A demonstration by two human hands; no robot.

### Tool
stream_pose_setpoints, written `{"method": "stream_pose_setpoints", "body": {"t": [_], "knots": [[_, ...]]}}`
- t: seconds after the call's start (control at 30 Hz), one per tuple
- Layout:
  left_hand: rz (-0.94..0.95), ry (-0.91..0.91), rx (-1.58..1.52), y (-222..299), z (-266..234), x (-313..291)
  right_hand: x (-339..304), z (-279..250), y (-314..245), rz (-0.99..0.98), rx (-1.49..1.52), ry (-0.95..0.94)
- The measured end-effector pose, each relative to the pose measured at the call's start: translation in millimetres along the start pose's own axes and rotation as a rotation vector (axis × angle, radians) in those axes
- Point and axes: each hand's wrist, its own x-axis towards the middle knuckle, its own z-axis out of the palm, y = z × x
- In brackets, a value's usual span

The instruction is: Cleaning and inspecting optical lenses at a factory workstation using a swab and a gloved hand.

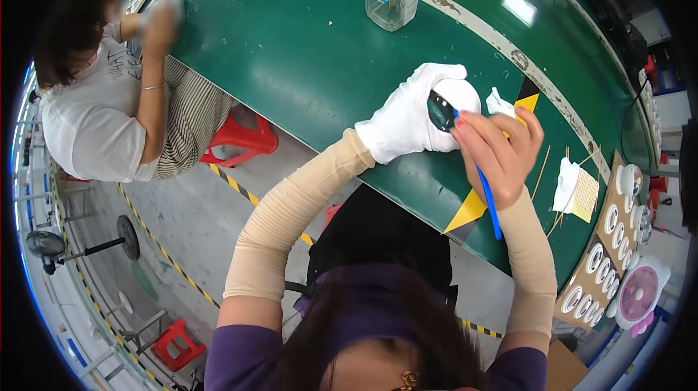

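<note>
Purple cloth (243, 354) covers the person's shoulders at the near edge, and beige sleeves (265, 245) run up both forearms. Near left, a red stool (178, 344) stands on the grey floor (218, 234). Over the near part of the green table (283, 49), the right hand (503, 149) is bare, its thumb and fingers pinched together on a slim blue tool (490, 202). The tool's far end meets the dark glossy face (440, 110) of a white rounded object (461, 93); I cannot tell whether it presses there. That object sits in the left hand (408, 116), gloved in white, the fingers closed around its left side. Just right of the hands lie a crumpled white cloth (500, 103), some thin sticks (541, 171) and a yellow pad (585, 196). Farther right, brown trays (584, 280) hold white rings beside a pink fan (640, 293). On the far left, a co-worker (91, 133) in a white top sits with raised hands. Farther off than the hands, a clear bottle (392, 4) with a metal top stands upright, near a pale strip (480, 26) curving across the table.
</note>
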Motion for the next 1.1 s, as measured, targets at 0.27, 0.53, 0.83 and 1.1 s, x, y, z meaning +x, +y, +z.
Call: {"method": "stream_pose_setpoints", "body": {"t": [0.27,0.53,0.83,1.1], "knots": [[-0.036,-0.013,-0.027,0.7,0.1,0.0,1.2,-2.3,0.5,-0.006,-0.042,-0.001],[-0.066,-0.013,-0.083,-0.9,-0.6,-1.2,4.2,-2.6,-3.0,0.034,0.007,-0.04],[-0.059,-0.006,-0.058,-0.3,-0.3,-1.1,1.8,-13.0,-7.0,0.094,0.012,-0.101],[-0.08,-0.011,-0.062,-0.1,-0.8,-1.9,9.0,-5.2,-5.4,0.058,0.002,-0.059]]}}
